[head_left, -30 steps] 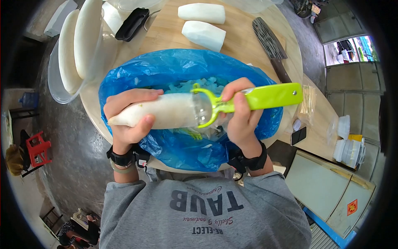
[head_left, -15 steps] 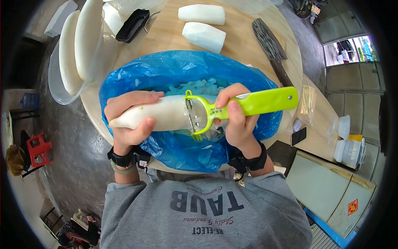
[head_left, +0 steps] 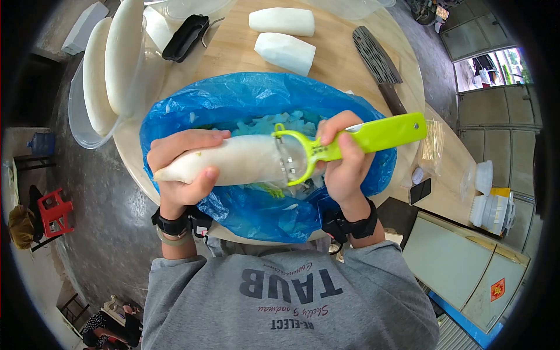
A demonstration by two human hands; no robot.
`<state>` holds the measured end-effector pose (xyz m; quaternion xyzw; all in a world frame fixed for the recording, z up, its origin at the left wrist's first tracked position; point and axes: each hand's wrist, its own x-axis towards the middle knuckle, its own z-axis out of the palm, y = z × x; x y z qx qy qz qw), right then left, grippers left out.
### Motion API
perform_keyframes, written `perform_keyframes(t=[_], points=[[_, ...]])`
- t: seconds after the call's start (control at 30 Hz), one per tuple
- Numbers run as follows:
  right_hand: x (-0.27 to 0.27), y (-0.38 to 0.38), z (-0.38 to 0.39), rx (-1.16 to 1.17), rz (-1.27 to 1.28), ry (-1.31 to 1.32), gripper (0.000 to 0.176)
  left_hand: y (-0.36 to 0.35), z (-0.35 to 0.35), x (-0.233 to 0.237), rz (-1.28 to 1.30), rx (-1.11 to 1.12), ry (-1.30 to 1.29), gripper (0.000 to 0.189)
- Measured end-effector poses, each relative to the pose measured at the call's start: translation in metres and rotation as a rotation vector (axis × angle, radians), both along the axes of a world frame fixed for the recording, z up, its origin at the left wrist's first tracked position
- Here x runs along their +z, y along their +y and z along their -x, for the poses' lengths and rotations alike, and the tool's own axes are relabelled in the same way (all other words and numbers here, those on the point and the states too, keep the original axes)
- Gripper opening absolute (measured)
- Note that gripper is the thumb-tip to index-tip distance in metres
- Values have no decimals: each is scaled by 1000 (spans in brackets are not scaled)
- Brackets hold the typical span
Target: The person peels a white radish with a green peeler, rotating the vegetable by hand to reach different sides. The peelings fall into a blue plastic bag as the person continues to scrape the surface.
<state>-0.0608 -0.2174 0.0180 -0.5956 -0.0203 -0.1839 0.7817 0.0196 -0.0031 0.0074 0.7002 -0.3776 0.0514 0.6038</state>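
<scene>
My left hand (head_left: 185, 166) is wrapped around the tapered end of a white daikon radish (head_left: 242, 160), which lies sideways over a blue plastic bag (head_left: 251, 213). My right hand (head_left: 347, 160) grips the handle of a lime-green peeler (head_left: 379, 136). The peeler's blade rests across the radish near its right end. Inside the open bag lie white peelings (head_left: 280, 123) with a bit of green among them. The radish's far right end is hidden behind the peeler and my right hand.
Two peeled radish pieces (head_left: 283, 20) sit on a wooden board (head_left: 233, 55), with a patterned cleaver (head_left: 378, 61) to their right. Whole radishes (head_left: 123, 58) stand in a clear tub (head_left: 83, 125) at left. A black tray-like item (head_left: 185, 38), wooden skewers (head_left: 431, 140) and a phone (head_left: 420, 191) are on the table.
My right hand has drawn the peeler to the right along the radish, toward its far end. My left hand and the radish have stayed in place.
</scene>
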Motion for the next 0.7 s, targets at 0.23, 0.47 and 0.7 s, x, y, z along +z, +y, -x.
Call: perform_keyframes(t=[0.23,0.47,0.7], points=[[-2,5,2,45,141,9,16,0,0,0,1,3,0,35],[-13,3,-1,-208,66,-126,18,-1,-1,0,6,-1,-2,35],[-16,2,-1,-118,52,-186,19,0,-1,-1,15,-6,-4,34]])
